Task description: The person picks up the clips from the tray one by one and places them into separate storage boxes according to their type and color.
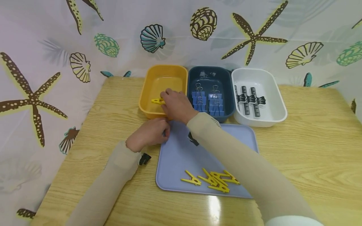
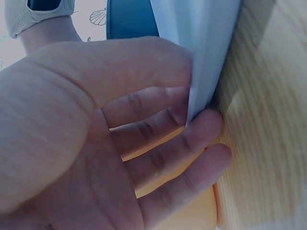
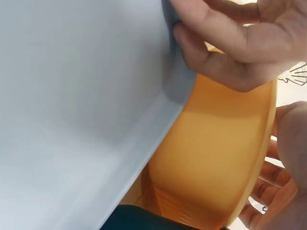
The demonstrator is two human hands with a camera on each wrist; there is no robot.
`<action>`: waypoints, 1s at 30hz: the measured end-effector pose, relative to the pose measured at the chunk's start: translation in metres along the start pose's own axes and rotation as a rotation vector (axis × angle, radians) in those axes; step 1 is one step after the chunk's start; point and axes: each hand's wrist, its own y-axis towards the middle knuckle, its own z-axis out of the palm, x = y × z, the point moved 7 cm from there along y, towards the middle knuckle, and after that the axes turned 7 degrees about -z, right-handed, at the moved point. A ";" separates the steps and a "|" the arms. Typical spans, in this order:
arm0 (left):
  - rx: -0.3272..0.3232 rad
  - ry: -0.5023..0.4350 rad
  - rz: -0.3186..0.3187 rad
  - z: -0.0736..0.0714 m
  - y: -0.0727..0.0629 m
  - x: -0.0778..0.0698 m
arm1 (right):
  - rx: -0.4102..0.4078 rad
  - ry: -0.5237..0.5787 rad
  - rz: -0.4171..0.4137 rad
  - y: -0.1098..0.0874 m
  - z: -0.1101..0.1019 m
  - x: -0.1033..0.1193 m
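Observation:
My left hand [image 1: 151, 133] grips the far left corner of the lavender tray [image 1: 181, 157]. In the left wrist view its thumb lies over the tray's edge [image 2: 204, 62], with fingers curled beneath. My right hand [image 1: 178, 105] reaches over the front wall into the yellow bin [image 1: 167, 71]. A yellow clothespin [image 1: 157, 101] sticks out to the left of its fingers, seemingly pinched; the fingertips are largely hidden. Toward the tray's near edge lies a loose pile of several yellow clothespins [image 1: 216, 179]. The right wrist view shows the right hand's fingers [image 3: 271, 184] inside the bin.
Against the yellow bin stands a dark blue bin [image 1: 210, 69] with several blue binder clips [image 1: 216, 105]. Right of that, a white bin [image 1: 272, 94] holds black-and-white patterned clips [image 1: 255, 106]. A shell-print cloth [image 1: 175, 18] hangs behind the wooden table [image 1: 316, 141].

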 end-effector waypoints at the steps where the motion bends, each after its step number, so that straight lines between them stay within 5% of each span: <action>1: 0.001 0.001 -0.003 0.000 0.000 0.000 | 0.003 0.002 0.001 0.001 0.000 0.000; 17: -0.010 0.022 0.006 0.001 0.000 0.002 | 0.042 0.003 0.016 0.010 0.004 0.000; 30: -0.012 0.031 0.003 0.003 0.001 0.003 | 0.173 0.017 0.086 0.009 0.012 -0.013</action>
